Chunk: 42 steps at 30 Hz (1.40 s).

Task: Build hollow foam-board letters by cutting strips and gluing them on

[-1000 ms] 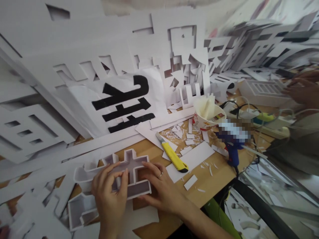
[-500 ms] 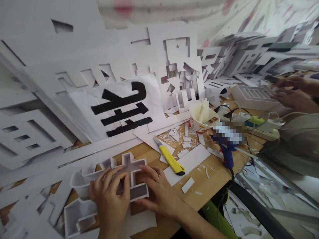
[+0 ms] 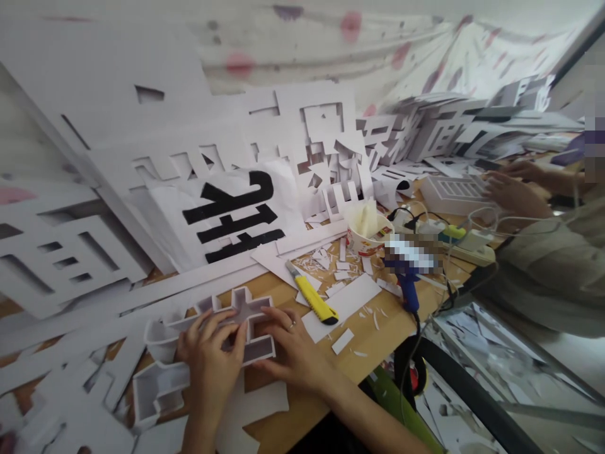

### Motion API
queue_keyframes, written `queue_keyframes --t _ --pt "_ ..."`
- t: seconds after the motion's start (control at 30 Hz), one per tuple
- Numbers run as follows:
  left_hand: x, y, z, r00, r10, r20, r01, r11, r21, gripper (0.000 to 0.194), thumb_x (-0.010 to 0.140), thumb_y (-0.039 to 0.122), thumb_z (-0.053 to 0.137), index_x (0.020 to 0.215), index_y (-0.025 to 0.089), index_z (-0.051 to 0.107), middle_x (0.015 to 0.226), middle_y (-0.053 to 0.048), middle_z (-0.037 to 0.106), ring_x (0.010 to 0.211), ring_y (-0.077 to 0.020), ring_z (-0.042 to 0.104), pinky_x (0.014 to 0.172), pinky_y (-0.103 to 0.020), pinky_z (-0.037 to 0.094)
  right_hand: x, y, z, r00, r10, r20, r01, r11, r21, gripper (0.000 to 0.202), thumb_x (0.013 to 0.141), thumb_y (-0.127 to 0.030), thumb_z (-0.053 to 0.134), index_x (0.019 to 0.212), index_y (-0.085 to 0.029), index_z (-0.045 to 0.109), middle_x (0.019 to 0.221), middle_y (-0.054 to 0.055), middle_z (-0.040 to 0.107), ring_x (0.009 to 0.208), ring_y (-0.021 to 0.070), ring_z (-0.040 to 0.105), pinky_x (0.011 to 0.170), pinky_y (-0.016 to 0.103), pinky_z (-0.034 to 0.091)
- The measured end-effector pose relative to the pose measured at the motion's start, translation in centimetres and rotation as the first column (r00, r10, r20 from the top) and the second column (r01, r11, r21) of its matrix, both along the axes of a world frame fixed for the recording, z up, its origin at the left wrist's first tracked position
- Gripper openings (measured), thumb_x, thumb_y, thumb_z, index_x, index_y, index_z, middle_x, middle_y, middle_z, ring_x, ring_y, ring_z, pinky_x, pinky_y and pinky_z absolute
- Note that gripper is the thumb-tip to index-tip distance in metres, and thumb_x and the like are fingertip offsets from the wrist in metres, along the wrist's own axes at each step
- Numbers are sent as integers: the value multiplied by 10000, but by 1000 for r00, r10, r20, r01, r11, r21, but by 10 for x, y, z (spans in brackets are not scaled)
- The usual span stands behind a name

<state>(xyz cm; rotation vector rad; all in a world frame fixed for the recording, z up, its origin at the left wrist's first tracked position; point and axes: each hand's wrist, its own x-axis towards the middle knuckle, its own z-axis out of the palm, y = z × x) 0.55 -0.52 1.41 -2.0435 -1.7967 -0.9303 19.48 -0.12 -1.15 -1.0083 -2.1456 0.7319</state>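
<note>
My left hand (image 3: 213,347) curves over a hollow white foam-board character (image 3: 259,350) with raised walls, its fingers and thumb pinching a wall near the middle. From the right, my right hand (image 3: 293,350), with a ring on one finger, grips the same piece at its outer edge, fingers above and thumb near the lower corner. Left of my left hand are a rounded walled section (image 3: 158,340) and an angular walled piece (image 3: 154,389); whether they join the held piece is hidden. A yellow utility knife (image 3: 314,295) lies beyond my right hand.
A blue glue gun (image 3: 407,287), partly pixelated, stands near the table's right edge beside a paper tub (image 3: 366,238) and a power strip (image 3: 466,251). White scraps (image 3: 343,340) litter the wood. Cut-out boards lean behind. A co-worker's hands (image 3: 517,189) hold a white box-like piece (image 3: 456,194).
The view has tilted up and turned slightly right, so the scene shifts in the picture. Both my hands keep their hold on the foam-board character, with little change in finger position.
</note>
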Motion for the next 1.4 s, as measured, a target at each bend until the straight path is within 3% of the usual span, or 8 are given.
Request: queue_keyframes --t 0.27,0.93,1.2,1.4 --pt "-3 1 -1 1000 -21 19 22 999 -48 232 833 370 685 621 280 714 923 0 780 1051 -329 585 964 -496 407 0 0 -1 997 -7 -81 7 1000 5 382 805 -404 790 1102 -219 637 1448 95 500 1273 295 441 1080 457 390" --pt "3 1 6 991 20 130 1 987 -158 245 822 326 677 584 272 701 922 -9 781 1085 -331 577 996 -494 378 -4 -2 -3 998 -42 36 37 991 126 471 793 -394 804 1192 -239 609 1448 103 490 1305 309 389 1100 504 367" --pt "5 -1 8 988 57 144 -29 981 -193 268 832 350 659 576 285 702 937 2 782 1090 -340 584 1021 -553 303 -4 -1 -8 999 -44 32 40 993 115 459 790 -397 810 1180 -235 630 1457 95 481 1300 309 376 1099 498 371" --pt "2 3 3 989 26 147 -3 988 -157 304 843 358 629 556 275 686 922 -14 782 1074 -336 585 998 -525 337 -3 -2 -8 998 -46 53 41 995 88 465 781 -385 816 1179 -236 626 1479 87 465 1297 309 386 1097 485 379"
